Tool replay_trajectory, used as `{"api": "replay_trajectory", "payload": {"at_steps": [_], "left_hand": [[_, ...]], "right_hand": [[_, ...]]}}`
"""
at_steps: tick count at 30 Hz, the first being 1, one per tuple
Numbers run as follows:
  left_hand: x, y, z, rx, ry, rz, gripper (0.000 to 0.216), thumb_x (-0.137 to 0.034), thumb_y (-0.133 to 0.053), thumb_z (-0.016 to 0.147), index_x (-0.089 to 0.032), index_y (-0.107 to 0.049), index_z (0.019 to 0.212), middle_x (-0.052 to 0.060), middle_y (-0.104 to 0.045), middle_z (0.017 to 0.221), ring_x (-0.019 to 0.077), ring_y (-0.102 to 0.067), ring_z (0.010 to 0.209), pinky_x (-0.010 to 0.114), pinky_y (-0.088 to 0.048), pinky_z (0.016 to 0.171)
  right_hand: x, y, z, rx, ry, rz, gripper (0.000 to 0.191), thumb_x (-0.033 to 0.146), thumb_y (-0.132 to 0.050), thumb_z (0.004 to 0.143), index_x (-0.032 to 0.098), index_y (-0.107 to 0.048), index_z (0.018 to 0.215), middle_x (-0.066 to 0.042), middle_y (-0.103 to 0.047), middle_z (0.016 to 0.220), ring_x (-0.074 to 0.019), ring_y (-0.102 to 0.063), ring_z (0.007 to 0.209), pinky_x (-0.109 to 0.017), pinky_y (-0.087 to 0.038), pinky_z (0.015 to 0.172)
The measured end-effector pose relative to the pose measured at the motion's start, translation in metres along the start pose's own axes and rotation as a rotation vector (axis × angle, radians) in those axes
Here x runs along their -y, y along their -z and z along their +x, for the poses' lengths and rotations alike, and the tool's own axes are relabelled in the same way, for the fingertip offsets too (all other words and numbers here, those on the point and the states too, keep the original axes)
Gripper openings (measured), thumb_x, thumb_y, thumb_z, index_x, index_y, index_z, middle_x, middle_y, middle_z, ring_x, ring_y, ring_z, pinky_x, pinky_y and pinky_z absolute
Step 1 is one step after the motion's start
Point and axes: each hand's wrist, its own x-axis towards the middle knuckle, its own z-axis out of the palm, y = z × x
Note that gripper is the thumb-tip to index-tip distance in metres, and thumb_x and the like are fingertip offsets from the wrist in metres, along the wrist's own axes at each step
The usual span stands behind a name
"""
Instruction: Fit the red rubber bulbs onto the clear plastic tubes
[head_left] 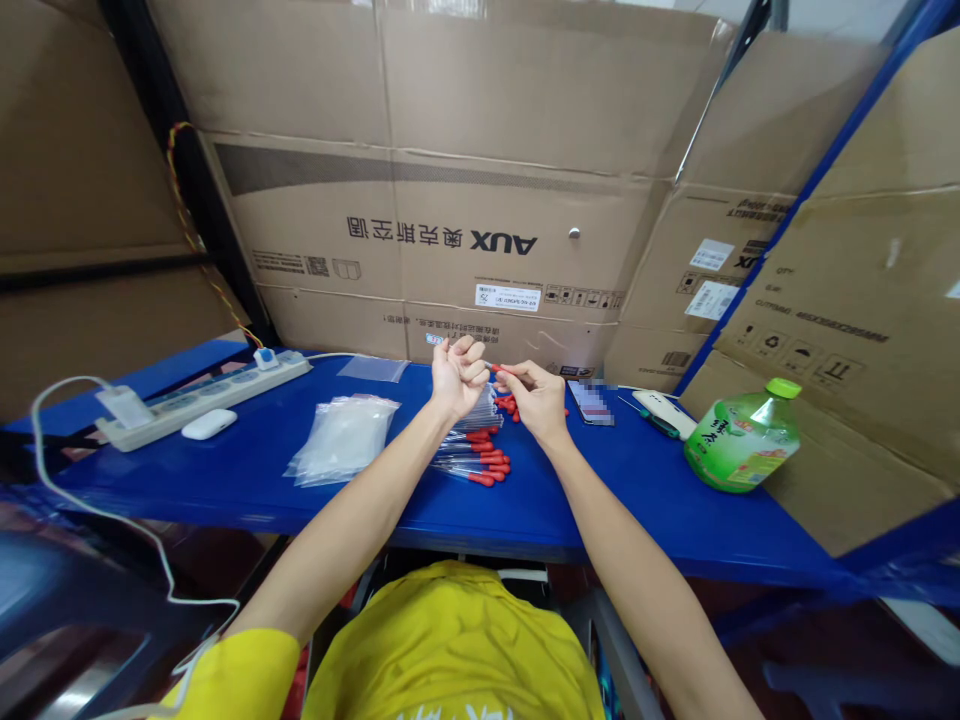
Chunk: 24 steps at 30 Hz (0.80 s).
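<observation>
My left hand (459,378) is raised over the blue table with its fingers curled round the tube end of a dropper, mostly hidden in the grip. My right hand (538,398) pinches the dropper's red rubber bulb (496,368) between thumb and fingers, so the dropper lies between both hands. Below them are several droppers (487,462) with clear tubes and red bulbs, lying side by side. Behind these is a pile of clear tubes (484,412) without bulbs. Loose red bulbs (511,407) lie beside it, partly covered by my right hand.
Clear plastic bags (345,440) are stacked on the left, near a power strip (225,395) and a white case (209,424). A phone (591,402), a green-handled tool (660,424) and a green bottle (741,440) stand or lie right. Cardboard (450,200) walls the back.
</observation>
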Motion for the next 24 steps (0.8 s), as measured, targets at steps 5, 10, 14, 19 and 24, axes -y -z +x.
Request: {"api": "replay_trajectory", "payload": {"at_steps": [5,10,14,19,24], "left_hand": [[0.0013,-0.0019,-0.0009,0.004,0.004,-0.004,0.039,-0.041,-0.026,0.108,-0.022,-0.025,0.073,-0.008,-0.022,0.059,0.0052,-0.014,0.034,0.022,-0.013,0.036],[0.0020,-0.0022,-0.0011,-0.009,0.005,-0.010,0.040,-0.041,-0.026,0.108,-0.022,-0.025,0.073,-0.008,-0.022,0.059,0.0049,-0.015,0.034,0.022,-0.012,0.036],[0.0024,-0.0021,-0.0013,-0.008,0.008,-0.020,0.040,-0.041,-0.028,0.107,-0.022,-0.025,0.073,-0.008,-0.023,0.059,0.0048,-0.016,0.034,0.022,-0.011,0.036],[0.0030,-0.0019,-0.0011,-0.032,0.006,-0.024,0.040,-0.042,-0.030,0.107,-0.022,-0.025,0.073,-0.008,-0.023,0.059,0.0050,-0.016,0.034,0.022,-0.012,0.036],[0.0035,-0.0008,-0.0005,-0.019,0.011,-0.016,0.040,-0.042,-0.030,0.107,-0.022,-0.025,0.073,-0.008,-0.022,0.058,0.0051,-0.017,0.034,0.022,-0.013,0.036]], "right_hand": [[0.0030,0.0005,-0.0002,-0.004,0.013,0.008,0.030,0.047,-0.077,0.083,0.018,-0.076,0.088,-0.005,-0.080,0.081,-0.0241,-0.079,0.073,-0.036,-0.066,0.073],[0.0050,0.0003,-0.0010,-0.003,0.028,-0.014,0.028,0.047,-0.076,0.084,0.019,-0.076,0.088,-0.005,-0.080,0.082,-0.0246,-0.079,0.074,-0.036,-0.066,0.073],[0.0043,0.0006,-0.0013,0.002,0.043,-0.021,0.028,0.047,-0.075,0.085,0.019,-0.076,0.088,-0.005,-0.080,0.082,-0.0248,-0.079,0.073,-0.036,-0.066,0.072],[0.0055,0.0011,-0.0018,0.008,0.068,-0.076,0.027,0.047,-0.074,0.087,0.020,-0.076,0.088,-0.005,-0.080,0.082,-0.0246,-0.079,0.074,-0.036,-0.066,0.073],[0.0080,0.0015,-0.0026,-0.001,0.095,-0.104,0.025,0.046,-0.072,0.088,0.020,-0.076,0.089,-0.004,-0.080,0.082,-0.0242,-0.079,0.074,-0.035,-0.066,0.071]]}}
